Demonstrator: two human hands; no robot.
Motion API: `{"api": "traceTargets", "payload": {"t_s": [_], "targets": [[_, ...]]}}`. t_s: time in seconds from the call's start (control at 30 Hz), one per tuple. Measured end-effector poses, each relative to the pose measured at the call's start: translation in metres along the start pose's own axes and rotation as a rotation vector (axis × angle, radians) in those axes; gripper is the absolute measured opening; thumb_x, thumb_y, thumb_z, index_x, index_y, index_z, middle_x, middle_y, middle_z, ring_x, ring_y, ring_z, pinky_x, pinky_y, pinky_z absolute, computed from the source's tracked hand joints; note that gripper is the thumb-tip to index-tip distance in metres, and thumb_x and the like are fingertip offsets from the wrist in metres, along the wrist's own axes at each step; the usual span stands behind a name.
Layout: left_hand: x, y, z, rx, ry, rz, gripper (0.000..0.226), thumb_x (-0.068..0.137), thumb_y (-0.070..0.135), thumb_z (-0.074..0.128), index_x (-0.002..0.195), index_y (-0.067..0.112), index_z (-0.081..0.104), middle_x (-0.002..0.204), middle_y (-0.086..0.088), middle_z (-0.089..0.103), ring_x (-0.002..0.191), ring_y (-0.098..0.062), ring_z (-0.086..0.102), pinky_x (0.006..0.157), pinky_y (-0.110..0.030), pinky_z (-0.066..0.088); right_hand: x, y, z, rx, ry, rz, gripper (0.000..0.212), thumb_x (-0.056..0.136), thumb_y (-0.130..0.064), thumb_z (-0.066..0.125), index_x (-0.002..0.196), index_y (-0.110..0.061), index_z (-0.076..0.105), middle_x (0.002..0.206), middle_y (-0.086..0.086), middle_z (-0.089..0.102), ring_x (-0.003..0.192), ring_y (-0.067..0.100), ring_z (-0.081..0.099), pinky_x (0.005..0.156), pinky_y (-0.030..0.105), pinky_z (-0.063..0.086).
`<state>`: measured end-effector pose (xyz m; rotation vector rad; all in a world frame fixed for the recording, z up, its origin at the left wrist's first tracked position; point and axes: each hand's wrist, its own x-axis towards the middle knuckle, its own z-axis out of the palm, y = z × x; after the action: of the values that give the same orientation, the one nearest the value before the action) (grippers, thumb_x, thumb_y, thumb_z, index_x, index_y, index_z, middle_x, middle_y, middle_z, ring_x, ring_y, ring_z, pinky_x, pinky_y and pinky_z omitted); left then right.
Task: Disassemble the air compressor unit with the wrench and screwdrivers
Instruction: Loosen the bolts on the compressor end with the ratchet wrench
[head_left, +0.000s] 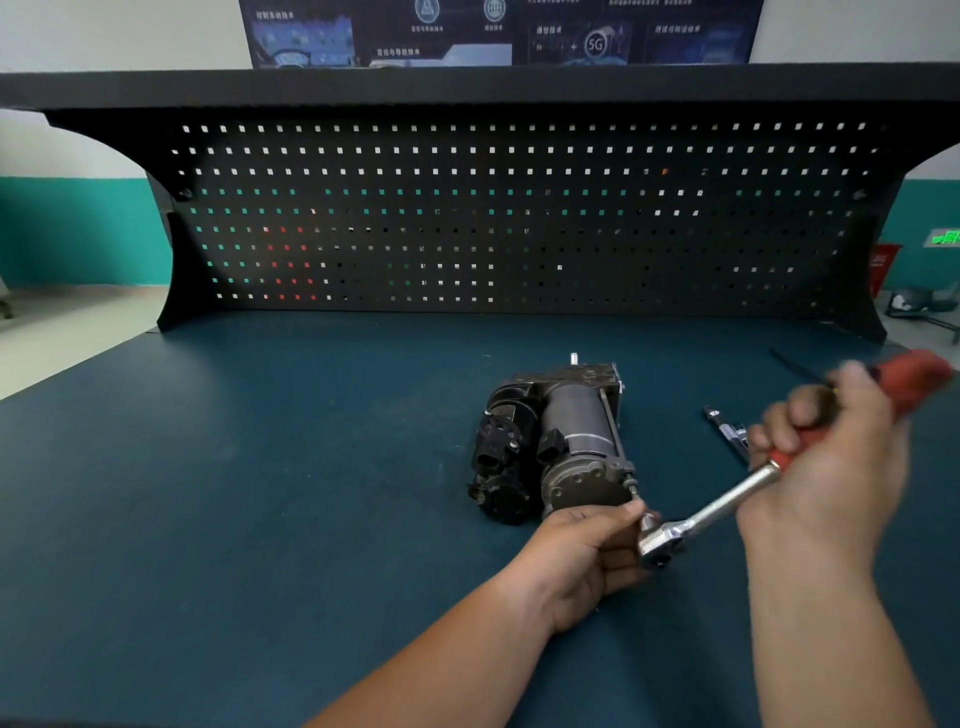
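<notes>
Both forearms reach in from the near edge of the bench (260, 493). The left hand (582, 561) curls round the head of the wrench (717, 509), thumb and fingers pinching it right at the near end of the compressor (561, 441). The right hand (826, 457), blurred, wraps its fingers round the wrench's red handle, which slants up toward the right edge. The wrench's head sits against a bolt at the compressor's near right corner.

The compressor lies on the bench a little right of centre, its grey cylinder pointing at the near edge and black connectors on its left side. A chrome bar (724, 428) lies on the bench between the compressor and the right hand. A thin dark rod (795, 364) lies near the far right corner. A pegboard (467, 218) stands along the far edge.
</notes>
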<state>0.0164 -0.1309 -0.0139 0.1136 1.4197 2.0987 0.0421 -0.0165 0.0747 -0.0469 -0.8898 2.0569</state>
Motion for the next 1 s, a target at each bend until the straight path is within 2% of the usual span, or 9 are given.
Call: {"api": "traceTargets", "payload": {"t_s": [0.13,0.27,0.37,0.53,0.63,0.73,0.8,0.9,1.0], "targets": [[-0.001,0.0,0.0,-0.011,-0.002,0.001,0.031,0.092,0.016,0.057,0.063,0.015,0.068,0.065,0.002,0.069,0.059,-0.008,0.065,0.06,-0.021,0.055,-0.028,0.009,0.031,-0.33,-0.386,-0.188,0.009,0.074,-0.038,0.064,0.075,-0.033,0.057,0.052,-0.013,0.05,0.046,0.002,0.042,0.046,0.017,0.036],[-0.001,0.001,-0.002,-0.028,-0.026,0.012,0.013,0.091,0.004,0.053,0.082,0.009,0.061,0.076,-0.005,0.061,0.071,-0.015,0.058,0.067,-0.026,0.051,-0.055,0.032,0.043,-0.681,-0.712,-0.428,0.014,0.078,-0.045,0.061,0.078,-0.035,0.052,0.068,-0.017,0.054,0.058,-0.001,0.048,0.055,0.012,0.036],[-0.004,0.003,-0.002,-0.052,-0.083,0.029,0.017,0.094,0.009,0.05,0.08,0.008,0.059,0.074,-0.005,0.06,0.074,-0.015,0.058,0.063,-0.024,0.05,-0.067,0.044,0.045,-0.758,-0.782,-0.458,0.014,0.08,-0.042,0.064,0.084,-0.034,0.052,0.079,-0.014,0.058,0.064,0.003,0.054,0.057,0.02,0.042],[0.0,0.001,-0.002,0.02,-0.008,0.035,0.022,0.09,-0.001,0.047,0.077,0.011,0.06,0.07,-0.005,0.062,0.064,-0.014,0.058,0.065,-0.027,0.05,-0.053,0.029,0.039,-0.512,-0.47,-0.366,0.015,0.075,-0.044,0.063,0.073,-0.032,0.054,0.06,-0.018,0.052,0.054,-0.003,0.044,0.056,0.011,0.036],[0.0,0.001,0.0,0.036,0.011,0.03,0.02,0.093,0.012,0.052,0.076,0.013,0.063,0.068,0.001,0.065,0.059,-0.008,0.063,0.061,-0.025,0.052,-0.036,0.013,0.029,-0.268,-0.227,-0.218,0.011,0.074,-0.037,0.066,0.075,-0.03,0.058,0.057,-0.013,0.05,0.051,0.005,0.043,0.052,0.02,0.036],[0.0,0.001,0.0,0.046,0.003,0.017,0.034,0.093,0.022,0.052,0.066,0.014,0.072,0.067,0.003,0.07,0.062,-0.007,0.067,0.06,-0.022,0.053,-0.015,0.003,0.008,-0.058,0.004,-0.119,0.013,0.087,-0.024,0.056,0.079,-0.022,0.046,0.049,-0.013,0.048,0.042,0.003,0.038,0.044,0.017,0.031],[0.001,0.0,0.0,0.056,-0.011,0.007,0.039,0.094,0.023,0.052,0.062,0.016,0.074,0.066,0.003,0.071,0.062,-0.006,0.067,0.058,-0.018,0.053,-0.001,0.001,-0.011,0.031,0.151,-0.005,0.015,0.093,-0.028,0.052,0.08,-0.023,0.045,0.05,-0.012,0.045,0.042,0.003,0.036,0.044,0.017,0.03],[0.001,0.0,0.001,0.054,0.0,0.0,0.031,0.093,0.022,0.052,0.07,0.014,0.07,0.065,0.002,0.07,0.058,-0.005,0.066,0.054,-0.017,0.052,0.008,0.007,-0.04,0.125,0.345,0.181,0.023,0.094,-0.038,0.047,0.074,-0.027,0.043,0.049,-0.011,0.042,0.042,0.002,0.034,0.046,0.015,0.028],[0.002,-0.001,0.001,0.05,-0.002,0.0,0.027,0.093,0.023,0.052,0.073,0.014,0.069,0.067,0.002,0.071,0.057,-0.005,0.065,0.054,-0.017,0.052,0.007,0.014,-0.052,0.169,0.444,0.242,0.029,0.094,-0.041,0.045,0.069,-0.026,0.042,0.048,-0.01,0.04,0.041,0.003,0.032,0.046,0.015,0.026]]}}
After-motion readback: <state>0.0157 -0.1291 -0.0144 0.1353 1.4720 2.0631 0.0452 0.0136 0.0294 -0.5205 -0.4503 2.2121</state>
